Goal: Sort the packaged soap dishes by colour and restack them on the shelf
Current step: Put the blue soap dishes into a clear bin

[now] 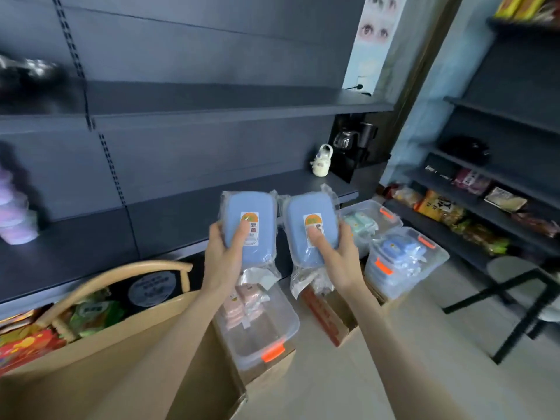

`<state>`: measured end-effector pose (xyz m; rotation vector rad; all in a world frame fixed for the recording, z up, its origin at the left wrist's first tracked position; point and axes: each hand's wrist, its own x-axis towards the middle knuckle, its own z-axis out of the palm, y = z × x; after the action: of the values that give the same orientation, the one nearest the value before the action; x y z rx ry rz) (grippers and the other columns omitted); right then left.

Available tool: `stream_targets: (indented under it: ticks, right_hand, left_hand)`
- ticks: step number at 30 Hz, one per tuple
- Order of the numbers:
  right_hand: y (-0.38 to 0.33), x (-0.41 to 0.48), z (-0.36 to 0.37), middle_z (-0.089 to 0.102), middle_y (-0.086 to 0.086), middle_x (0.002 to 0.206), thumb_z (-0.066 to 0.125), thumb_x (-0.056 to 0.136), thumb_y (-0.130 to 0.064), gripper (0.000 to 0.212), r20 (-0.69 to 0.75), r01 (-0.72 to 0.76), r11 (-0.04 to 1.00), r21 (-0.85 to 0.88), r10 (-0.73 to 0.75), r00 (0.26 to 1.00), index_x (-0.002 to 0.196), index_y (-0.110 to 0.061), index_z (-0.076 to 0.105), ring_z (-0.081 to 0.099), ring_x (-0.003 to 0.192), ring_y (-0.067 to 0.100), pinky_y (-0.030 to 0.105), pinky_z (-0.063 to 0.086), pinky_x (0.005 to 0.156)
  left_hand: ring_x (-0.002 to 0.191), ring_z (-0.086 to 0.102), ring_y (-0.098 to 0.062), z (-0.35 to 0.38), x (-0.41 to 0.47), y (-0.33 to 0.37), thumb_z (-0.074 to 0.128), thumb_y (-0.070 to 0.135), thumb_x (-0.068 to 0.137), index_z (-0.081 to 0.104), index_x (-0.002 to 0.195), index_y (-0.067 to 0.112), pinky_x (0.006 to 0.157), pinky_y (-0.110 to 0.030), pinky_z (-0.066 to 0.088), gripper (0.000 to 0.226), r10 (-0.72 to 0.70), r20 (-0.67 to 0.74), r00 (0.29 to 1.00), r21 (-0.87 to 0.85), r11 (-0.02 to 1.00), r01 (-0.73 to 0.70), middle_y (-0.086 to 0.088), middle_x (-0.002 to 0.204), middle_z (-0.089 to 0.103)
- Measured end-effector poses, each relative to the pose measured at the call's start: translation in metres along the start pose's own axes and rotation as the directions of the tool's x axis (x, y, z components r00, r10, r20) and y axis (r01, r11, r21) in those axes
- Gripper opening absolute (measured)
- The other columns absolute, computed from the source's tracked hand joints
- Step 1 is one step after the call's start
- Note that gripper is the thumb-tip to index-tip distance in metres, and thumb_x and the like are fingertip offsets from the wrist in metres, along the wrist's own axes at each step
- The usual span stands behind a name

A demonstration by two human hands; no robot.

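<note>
In front of the shelf edge, side by side, two packaged dishes are held up. The left hand (225, 253) grips a pale blue rounded-rectangular plastic soap dish (250, 219), thumb pressed on its face and fingers curled behind. The right hand (336, 256) holds a second blue soap dish (312, 222) of the same kind in the same way. Each dish is sealed in a clear crinkled bag whose loose end hangs below the palm. Each also carries a white upright label with an orange-and-green round mark, partly under the thumb. The two packages are just beside each other, nearly touching.

Beyond the fingertips runs a dark grey metal shelf (181, 219), with another board above it. Far along it, past the right hand, stands a small cream bottle with a loop handle (321, 161). Well to the left of the left hand there is a blurred stack of lilac packages (15, 213).

Under the left wrist sits a clear plastic bin with orange latches (272, 338), resting on a cardboard box and holding pink packaged dishes (242, 304). To the right of the right hand a similar clear bin (381, 283) holds blue packaged dishes. Behind it a third clear bin (368, 204) holds mint-green ones. Further right, dark side shelving (472, 237) carries snack packets, with a black-legged stool (515, 286) on the pale floor.
</note>
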<state>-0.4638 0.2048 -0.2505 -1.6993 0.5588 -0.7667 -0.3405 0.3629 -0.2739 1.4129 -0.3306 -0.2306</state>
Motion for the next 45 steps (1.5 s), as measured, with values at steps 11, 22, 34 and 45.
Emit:
stream_targets:
  ticks: [11,22,34,45]
  right_hand:
    - [0.018,0.123,-0.106,0.067,-0.013,0.103,0.062,0.089,-0.047,0.036,-0.051,0.071,0.996,0.051,-0.068,0.996,0.118,-0.031,0.050,0.066,0.094,0.006,0.019,0.054,0.072]
    - [0.081,0.255,-0.270,0.065,-0.017,0.104,0.060,0.093,-0.039,0.022,-0.158,0.014,1.000,0.018,-0.011,0.987,0.109,-0.043,0.046,0.065,0.091,-0.004,0.015,0.052,0.068]
    - [0.183,0.386,-0.474,0.062,-0.010,0.116,0.065,0.076,-0.063,0.068,-0.058,-0.147,0.983,-0.107,0.141,0.988,0.132,-0.036,0.038,0.061,0.112,0.016,0.042,0.055,0.089]
    - [0.295,0.518,-0.509,0.059,0.001,0.126,0.064,0.085,-0.054,0.064,0.124,-0.237,0.929,-0.283,0.280,0.952,0.135,-0.020,0.044,0.056,0.118,0.025,0.050,0.047,0.098]
  left_hand:
    - [0.079,0.064,0.007,0.155,0.079,0.014,0.053,0.069,0.074,0.048,0.101,0.044,0.056,-0.009,0.047,0.037,0.184,0.128,0.975,0.071,0.978,-0.194,0.031,0.088,0.064]
    - [0.096,0.066,-0.006,0.375,0.143,-0.034,0.052,0.052,0.089,0.044,0.113,0.055,0.073,-0.024,0.055,0.026,0.134,0.370,0.919,0.016,0.989,-0.150,0.013,0.109,0.064]
    - [0.109,0.059,-0.018,0.614,0.153,-0.114,0.047,0.046,0.094,0.035,0.135,0.025,0.092,-0.046,0.052,0.048,-0.005,0.253,0.968,0.138,0.990,-0.031,-0.008,0.131,0.049]
    - [0.103,0.051,-0.006,0.701,0.222,-0.210,0.048,0.048,0.092,0.038,0.138,0.014,0.070,-0.003,0.044,0.058,-0.115,-0.009,0.993,0.337,0.935,0.111,-0.004,0.120,0.038]
